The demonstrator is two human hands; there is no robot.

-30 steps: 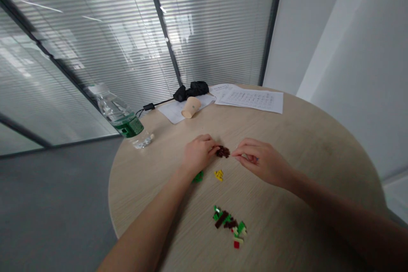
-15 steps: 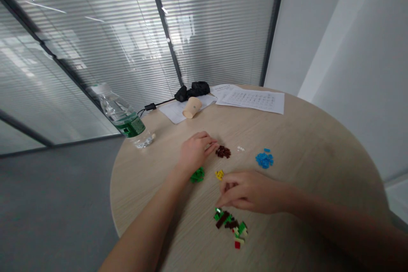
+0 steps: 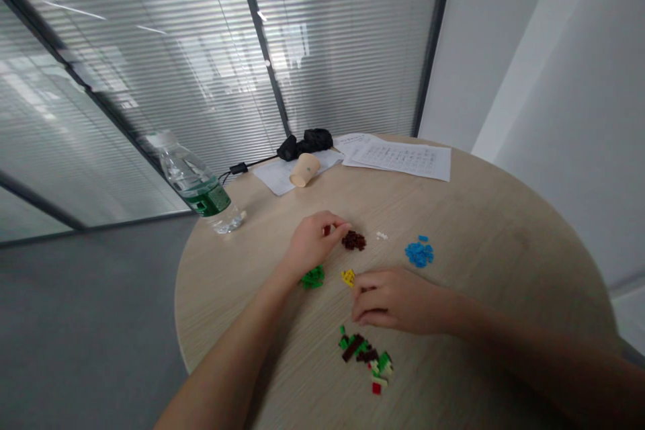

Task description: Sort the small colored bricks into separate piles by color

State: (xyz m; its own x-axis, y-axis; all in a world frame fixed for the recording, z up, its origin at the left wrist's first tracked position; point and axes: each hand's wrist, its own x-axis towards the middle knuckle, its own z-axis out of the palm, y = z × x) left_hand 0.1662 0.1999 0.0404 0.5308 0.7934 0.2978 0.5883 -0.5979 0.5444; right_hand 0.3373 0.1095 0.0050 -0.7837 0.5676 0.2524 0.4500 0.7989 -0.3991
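Note:
My left hand (image 3: 313,240) reaches to the edge of a pile of small dark brown bricks (image 3: 353,240). Its thumb and forefinger come together there; whatever may be between them is too small to make out. Below its wrist lie green bricks (image 3: 313,277). My right hand (image 3: 390,299) hovers with curled fingers beside the yellow bricks (image 3: 348,277), and its fingertips hide anything held. Nearer to me lies a cluster of green, brown, cream and red bricks (image 3: 359,347), where a red brick (image 3: 376,388) marks the near end.
Blue bricks (image 3: 419,253) and a few white pieces (image 3: 381,236) lie farther back on the round table (image 3: 484,242). A water bottle (image 3: 209,197) stands at left. Behind are a paper cup (image 3: 304,170) on its side, printed sheets (image 3: 403,158) and a black bundle (image 3: 315,140).
My right hand has drawn back slightly from the mixed cluster, its fingers more curled. My left hand's thumb and forefinger have moved slightly right, at the brown pile.

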